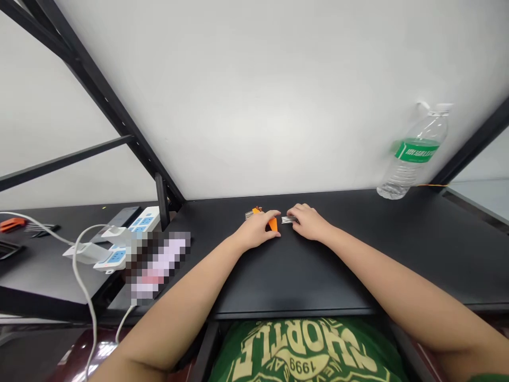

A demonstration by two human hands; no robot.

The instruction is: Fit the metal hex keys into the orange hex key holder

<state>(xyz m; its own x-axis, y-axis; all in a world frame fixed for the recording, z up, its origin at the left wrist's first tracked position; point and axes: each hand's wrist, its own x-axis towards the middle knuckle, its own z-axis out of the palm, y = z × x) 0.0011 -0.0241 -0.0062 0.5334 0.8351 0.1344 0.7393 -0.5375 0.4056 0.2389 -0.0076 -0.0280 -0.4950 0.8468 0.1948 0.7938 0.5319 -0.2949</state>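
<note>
My left hand (pixel 256 231) rests on the black tabletop, its fingers curled around a small orange plastic piece (pixel 273 223). Thin silver rods (pixel 249 215) stick out past the far left side of that hand, and the hand hides much of the orange piece. Just to the right, my right hand (pixel 309 220) is closed on the end of a small bundle of thin metal rods (pixel 287 219). The bundle points left toward the orange piece, with a narrow gap between them. What kind of rods they are is too small to tell.
A clear plastic bottle (pixel 415 151) with a green label stands by the wall at the back right. On the left lie a white power strip (pixel 143 225) with plugs and cables, a blurred-out object (pixel 163 265), a dark flat device (pixel 121 218) and another orange piece (pixel 12 224).
</note>
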